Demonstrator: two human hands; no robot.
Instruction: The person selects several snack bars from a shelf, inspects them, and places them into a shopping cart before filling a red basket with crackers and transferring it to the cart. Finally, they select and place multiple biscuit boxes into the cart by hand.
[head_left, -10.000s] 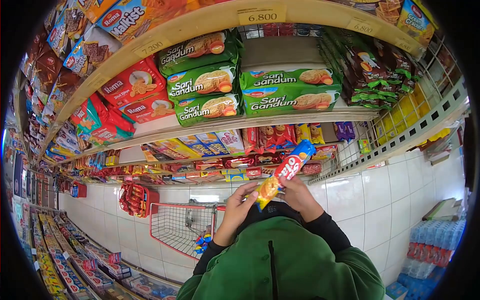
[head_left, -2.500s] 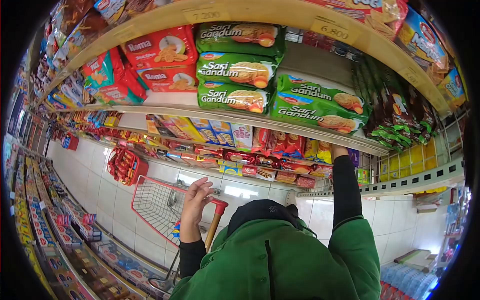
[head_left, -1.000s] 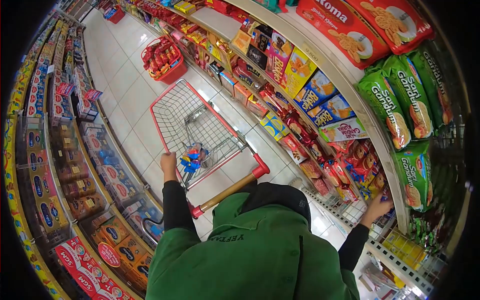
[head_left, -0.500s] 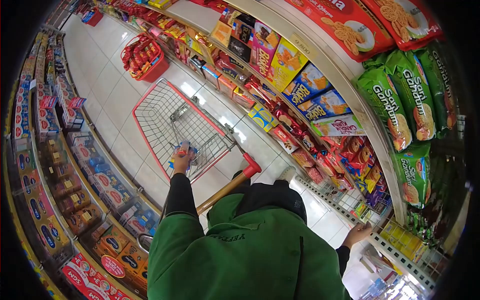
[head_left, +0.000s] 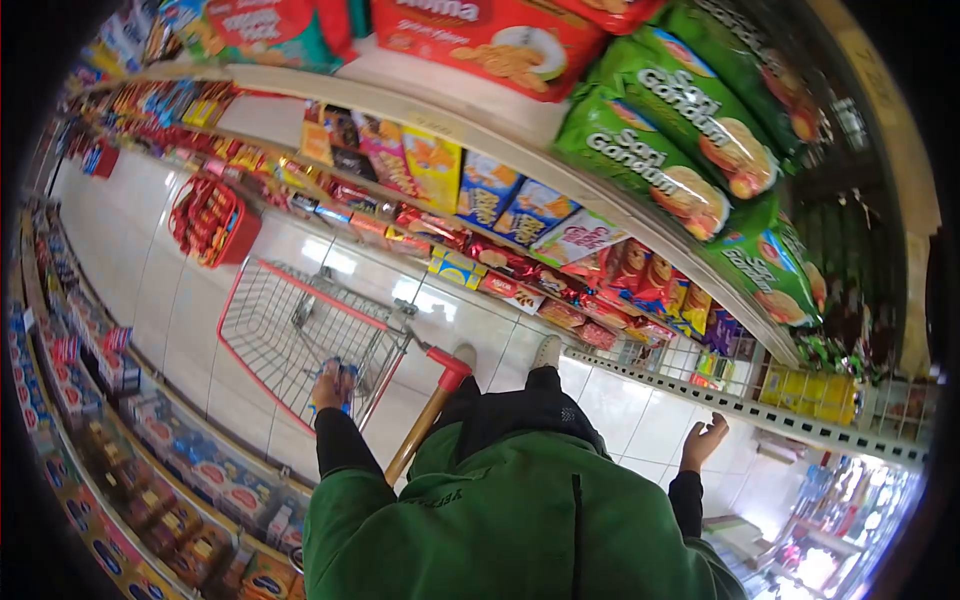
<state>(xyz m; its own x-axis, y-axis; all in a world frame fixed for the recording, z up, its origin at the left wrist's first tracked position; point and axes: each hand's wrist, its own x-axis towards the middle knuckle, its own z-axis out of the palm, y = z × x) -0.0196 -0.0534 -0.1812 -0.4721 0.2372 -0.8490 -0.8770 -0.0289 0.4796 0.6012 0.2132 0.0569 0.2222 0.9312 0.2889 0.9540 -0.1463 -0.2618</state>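
Observation:
My left hand point(head_left: 332, 385) reaches into the red wire shopping cart point(head_left: 262, 305) and rests on a small blue and red packet point(head_left: 345, 375) lying in it; whether the fingers grip the packet I cannot tell. My right hand point(head_left: 705, 440) hangs open and empty beside me, close to the lowest shelf rail point(head_left: 720, 400). The cart's wooden handle with a red end cap point(head_left: 440, 385) stands just in front of my green jacket.
Shelves of biscuit packs run along the right: green Sari Gandum packs point(head_left: 665, 130), red Roma packs point(head_left: 490, 35), small boxes point(head_left: 470, 185). A red basket of snacks point(head_left: 210, 222) stands on the white tiled floor beyond the cart. Another shelf row point(head_left: 90, 400) lines the left.
My right hand has come away from the lower shelf and now hangs open. My left hand stays down in the cart at the packet. The view has swung round toward the shelves.

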